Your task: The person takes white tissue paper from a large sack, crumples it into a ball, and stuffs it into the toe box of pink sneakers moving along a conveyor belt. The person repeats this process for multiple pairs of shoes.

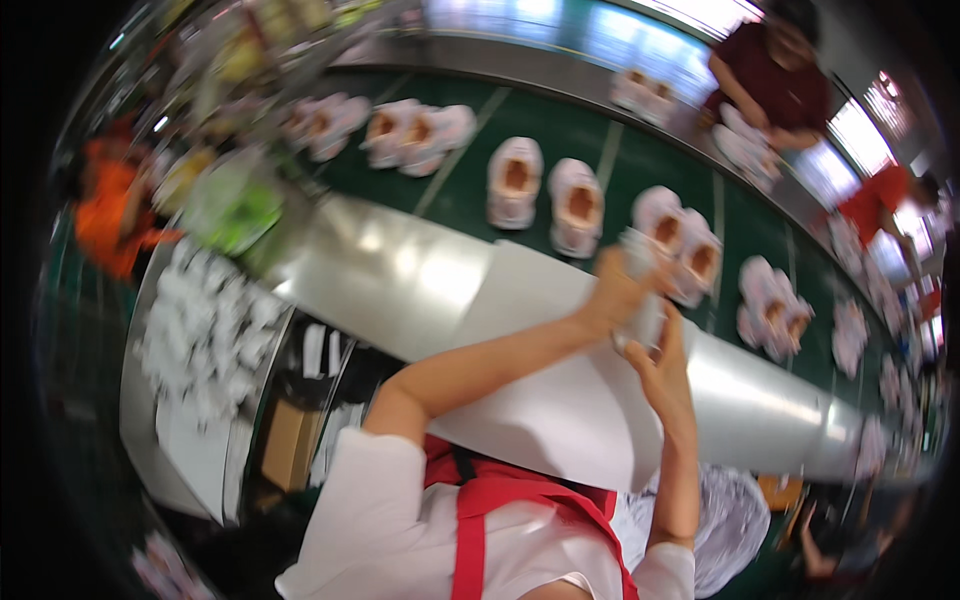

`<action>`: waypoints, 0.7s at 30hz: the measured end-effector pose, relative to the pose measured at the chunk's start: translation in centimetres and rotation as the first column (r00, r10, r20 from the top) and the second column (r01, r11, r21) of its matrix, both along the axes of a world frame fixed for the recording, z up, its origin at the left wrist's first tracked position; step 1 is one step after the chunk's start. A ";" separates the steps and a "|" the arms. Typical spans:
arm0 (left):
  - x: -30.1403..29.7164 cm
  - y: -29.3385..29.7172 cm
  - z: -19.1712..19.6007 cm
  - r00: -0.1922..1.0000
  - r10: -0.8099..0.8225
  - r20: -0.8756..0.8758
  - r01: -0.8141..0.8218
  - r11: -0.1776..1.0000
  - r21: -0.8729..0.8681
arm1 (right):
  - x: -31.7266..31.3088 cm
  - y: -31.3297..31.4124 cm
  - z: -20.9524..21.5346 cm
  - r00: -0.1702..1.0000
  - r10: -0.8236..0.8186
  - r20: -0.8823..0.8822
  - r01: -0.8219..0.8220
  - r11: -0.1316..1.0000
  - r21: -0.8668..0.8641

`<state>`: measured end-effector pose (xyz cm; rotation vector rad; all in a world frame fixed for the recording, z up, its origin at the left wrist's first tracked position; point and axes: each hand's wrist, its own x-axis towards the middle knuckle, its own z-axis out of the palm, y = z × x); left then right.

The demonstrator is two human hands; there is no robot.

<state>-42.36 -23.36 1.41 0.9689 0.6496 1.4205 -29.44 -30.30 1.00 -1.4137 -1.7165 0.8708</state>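
Note:
Above the near edge of the green conveyor belt, my two hands are together around a whitish elongated wad [637,325], blurred by motion; it looks like crumpled paper, though I cannot be sure. My left hand [612,292] grips it from the left, fingers wrapped round its upper part. From below, my right hand [662,362] closes on its lower end. Just beyond my hands stands a pair of pale pink shoes [680,240] with orange insides. Beneath my forearms a large white sheet [540,375] lies over the metal ledge and hangs toward my red apron [540,490].
More pale shoes [515,180] stand in pairs along the green belt [455,195]. To the left, a metal tray holds heaped white crumpled paper [205,330], near a green plastic bag [235,205]. Across the belt a person in dark red [775,85] handles shoes. A pale plastic bag [730,525] sits lower right.

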 end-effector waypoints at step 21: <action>18.1 20.3 -8.6 0.319 0.127 -0.939 0.471 0.838 0.274 | 14.1 16.8 -2.2 0.354 -0.239 0.904 0.216 0.962 0.170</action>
